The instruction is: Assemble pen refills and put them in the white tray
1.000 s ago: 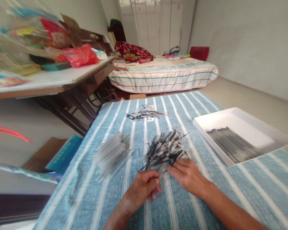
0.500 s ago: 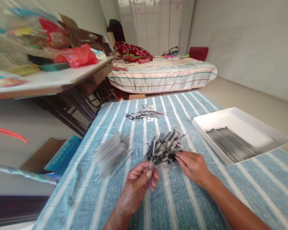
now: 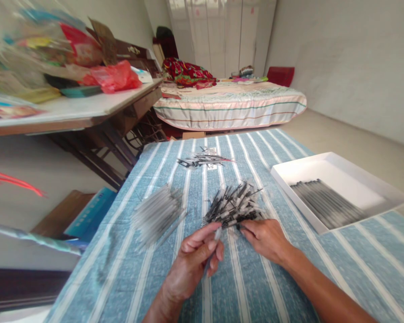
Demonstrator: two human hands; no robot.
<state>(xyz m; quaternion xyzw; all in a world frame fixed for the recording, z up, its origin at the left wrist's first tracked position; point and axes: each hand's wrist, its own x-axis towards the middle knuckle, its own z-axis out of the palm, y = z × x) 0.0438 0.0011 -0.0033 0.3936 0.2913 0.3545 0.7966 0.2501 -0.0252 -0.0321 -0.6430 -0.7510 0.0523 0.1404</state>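
Observation:
My left hand (image 3: 195,258) is closed around a slim translucent tube (image 3: 217,234), like a pen barrel, tilted with its upper end pointing away from me. Just right of it, my right hand (image 3: 267,237) pinches a small black piece (image 3: 239,226) at the near edge of a loose pile of short black and clear pen parts (image 3: 234,204). To the left lies a stack of clear tubes (image 3: 158,213), side by side. Beyond the pile is a smaller heap of thin black and clear pieces (image 3: 202,160), partly over a printed label on the cloth.
A shallow white box (image 3: 363,177) on the right holds a row of dark, pen-like sticks (image 3: 325,202). Striped blue cloth (image 3: 121,269) covers the table. A side table (image 3: 114,101) with bags stands at left; a bed (image 3: 229,107) is behind.
The tube in my left hand has tipped and its upper end has come down towards me. My right hand has shifted slightly left and nearer along the pile's edge.

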